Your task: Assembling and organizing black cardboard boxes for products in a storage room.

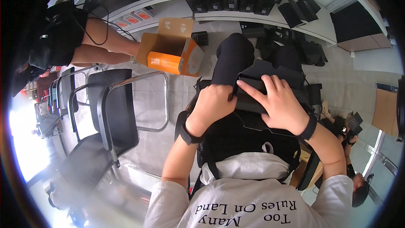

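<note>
A black cardboard box, partly folded with its flaps spread, lies across my lap. My left hand is closed at the left edge of this cardboard, fingers curled under and thumb against the side. On top of the panel rests my right hand, its index finger stretched toward the left edge and the other fingers spread. Dark bands circle both wrists. Beneath the cardboard, a black bag sits against my waist. The underside of the box is hidden.
An open orange and brown carton stands on the floor ahead left, near a person's legs. Black boxes fill the far shelf. Loose black cardboard lies ahead right. Mesh chairs stand left; another person works right.
</note>
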A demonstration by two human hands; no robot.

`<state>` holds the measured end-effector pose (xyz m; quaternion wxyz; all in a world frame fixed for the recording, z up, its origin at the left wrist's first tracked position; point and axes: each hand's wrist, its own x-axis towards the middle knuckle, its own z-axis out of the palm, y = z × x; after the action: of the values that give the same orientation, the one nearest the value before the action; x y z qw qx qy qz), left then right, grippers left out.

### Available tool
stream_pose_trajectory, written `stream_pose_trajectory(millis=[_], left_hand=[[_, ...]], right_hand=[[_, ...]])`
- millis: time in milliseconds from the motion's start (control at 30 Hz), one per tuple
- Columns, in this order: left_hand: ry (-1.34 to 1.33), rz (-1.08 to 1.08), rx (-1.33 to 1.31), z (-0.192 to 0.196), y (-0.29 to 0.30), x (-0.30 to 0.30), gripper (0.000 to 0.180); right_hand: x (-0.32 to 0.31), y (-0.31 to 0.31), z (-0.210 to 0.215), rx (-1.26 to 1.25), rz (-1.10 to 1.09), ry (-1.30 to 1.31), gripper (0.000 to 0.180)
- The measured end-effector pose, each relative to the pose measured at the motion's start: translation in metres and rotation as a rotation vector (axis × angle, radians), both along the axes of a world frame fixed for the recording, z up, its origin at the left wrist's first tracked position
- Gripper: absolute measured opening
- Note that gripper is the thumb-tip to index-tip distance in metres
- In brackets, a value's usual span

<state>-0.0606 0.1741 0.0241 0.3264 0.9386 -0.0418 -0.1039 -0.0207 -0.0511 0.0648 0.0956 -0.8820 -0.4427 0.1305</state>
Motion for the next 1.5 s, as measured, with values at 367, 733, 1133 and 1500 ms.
stream_pose_trajectory(millis=[367,733,1133,1500], left_hand=[[0.164,0.086,-0.159,0.005,0.009,0.01,0.033],[0.122,0.134,-0.041,-0.027,-0.011,0.006,0.065],[0.476,0.639,-1.032,-0.007,0.003,0.02,0.042],[0.105,0.227,-0.77,0.011,-0.019,0.014,0.106]], right_hand=[[0.004,0.01,-0.064,0.14,-0.019,-0.074,0.07],[0.01,-0.109,0.023,0.142,-0.857,0.355,0.034],[-0.066,-0.108,-0.051,0.719,-0.8,0.917,0.084],[0.04,-0.086,-0.042,1.236,-0.792,1.432,0.034]])
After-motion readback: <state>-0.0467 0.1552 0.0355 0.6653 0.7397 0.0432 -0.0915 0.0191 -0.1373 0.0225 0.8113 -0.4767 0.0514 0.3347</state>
